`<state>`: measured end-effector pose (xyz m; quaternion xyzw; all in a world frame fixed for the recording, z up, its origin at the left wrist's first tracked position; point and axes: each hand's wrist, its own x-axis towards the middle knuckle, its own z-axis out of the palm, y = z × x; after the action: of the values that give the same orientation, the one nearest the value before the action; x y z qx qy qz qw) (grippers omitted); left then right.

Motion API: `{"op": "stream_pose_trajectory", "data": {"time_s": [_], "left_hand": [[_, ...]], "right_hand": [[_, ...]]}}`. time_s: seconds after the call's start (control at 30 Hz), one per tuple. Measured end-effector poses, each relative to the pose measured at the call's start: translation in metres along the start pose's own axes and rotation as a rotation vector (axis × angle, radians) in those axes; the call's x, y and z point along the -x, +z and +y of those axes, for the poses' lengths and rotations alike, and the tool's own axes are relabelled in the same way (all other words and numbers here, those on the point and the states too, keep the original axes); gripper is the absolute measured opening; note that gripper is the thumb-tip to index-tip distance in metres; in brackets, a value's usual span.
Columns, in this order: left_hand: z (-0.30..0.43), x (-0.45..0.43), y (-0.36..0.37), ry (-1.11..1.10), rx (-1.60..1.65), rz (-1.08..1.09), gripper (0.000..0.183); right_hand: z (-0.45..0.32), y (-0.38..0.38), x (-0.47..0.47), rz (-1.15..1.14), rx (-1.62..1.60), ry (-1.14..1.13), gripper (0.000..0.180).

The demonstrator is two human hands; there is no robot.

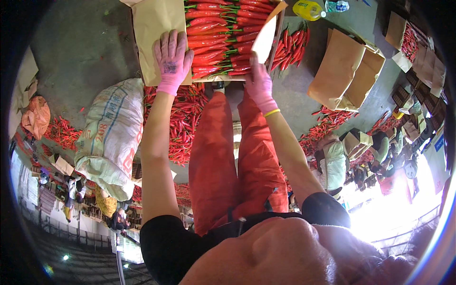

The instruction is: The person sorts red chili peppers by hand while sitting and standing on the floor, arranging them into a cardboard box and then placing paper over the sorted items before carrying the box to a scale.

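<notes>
Rows of red chili peppers [221, 39] with green stems lie in a box lined with brown paper, their stems meeting along the middle. My left hand [172, 60], in a pink glove, rests flat with its palm down on a folded-over flap of brown paper [156, 21] at the box's left side. At the right side, my right hand [259, 80], also in a pink glove, holds the edge of the other paper flap [265, 39], which stands partly raised and curled. The fingertips of this hand are blurred.
Loose chilies [292, 46] lie right of the box, and a heap of chilies [181, 124] is below it. A woven sack [114, 131] stands at the left. A paper-lined box [338, 71], a yellow bottle [307, 10] and other people [333, 162] are at the right.
</notes>
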<state>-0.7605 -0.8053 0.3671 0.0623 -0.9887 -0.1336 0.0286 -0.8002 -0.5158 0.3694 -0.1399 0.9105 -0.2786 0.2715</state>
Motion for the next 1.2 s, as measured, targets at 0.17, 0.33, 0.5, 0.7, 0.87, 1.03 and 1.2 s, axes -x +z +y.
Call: {"op": "stream_pose_trajectory", "data": {"time_s": [0.17,0.33,0.5,0.7,0.87,1.03,1.2], "left_hand": [[0.006,0.001,-0.003,0.093,0.048,-0.026,0.06],[0.037,0.002,0.0,0.314,0.118,-0.138,0.056],[0.03,-0.007,0.005,0.316,0.096,-0.203,0.055],[0.047,-0.007,0.002,0.403,0.135,-0.218,0.051],[0.053,-0.009,0.007,0.405,0.144,-0.254,0.05],[0.067,-0.002,0.014,0.519,0.282,-0.239,0.047],[0.07,0.0,0.037,0.602,0.243,-0.393,0.039]], "right_hand": [[-0.008,-0.001,-0.009,-0.156,-0.139,-0.018,0.084],[0.0,-0.008,-0.039,0.065,-0.59,-0.005,0.05],[-0.027,-0.043,-0.128,0.09,-0.06,0.097,0.083],[-0.018,-0.054,-0.136,-0.053,0.088,-0.117,0.086],[0.008,-0.054,-0.058,-0.223,0.061,-0.251,0.088],[0.008,-0.013,-0.032,-0.138,0.041,-0.228,0.088],[0.03,-0.027,-0.012,-0.013,-0.17,-0.203,0.075]]}}
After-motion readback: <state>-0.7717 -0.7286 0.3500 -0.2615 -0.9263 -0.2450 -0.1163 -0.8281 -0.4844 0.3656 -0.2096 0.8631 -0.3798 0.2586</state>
